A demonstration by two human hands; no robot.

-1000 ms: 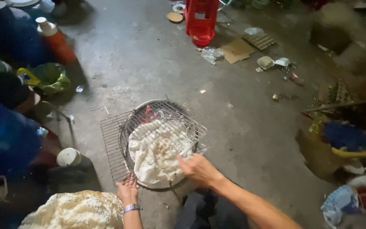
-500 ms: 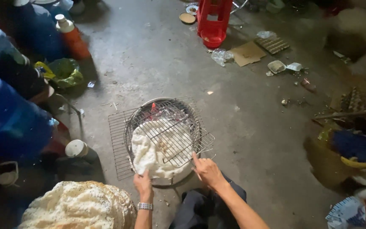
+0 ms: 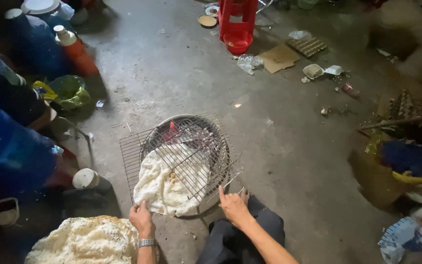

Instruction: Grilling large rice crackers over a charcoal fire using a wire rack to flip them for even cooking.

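Pinching the near edge of the puffed rice cracker [image 3: 169, 183], the left hand [image 3: 141, 220] holds it between two wire grill racks [image 3: 181, 159] over a round charcoal brazier [image 3: 210, 131]. It looks light, stiff and brittle, best held at its rim. The right hand [image 3: 233, 208], fingers spread and holding nothing, touches the racks' handles. Since half a second ago, the upper rack has swung left.

The puffed, cream-white rice cracker [image 3: 168, 183] on my grill is blistered and faintly speckled. The square wire grill rack [image 3: 181, 159] over it is silvery grey, with red-orange embers [image 3: 171, 131] glowing beneath. A pale, dark-flecked stack of crackers [image 3: 86, 240] sits near my silver wristwatch [image 3: 146, 242]. The plastic stool [image 3: 238, 22] is red, the big water jugs [image 3: 10, 151] blue, the concrete floor [image 3: 279, 137] grey.
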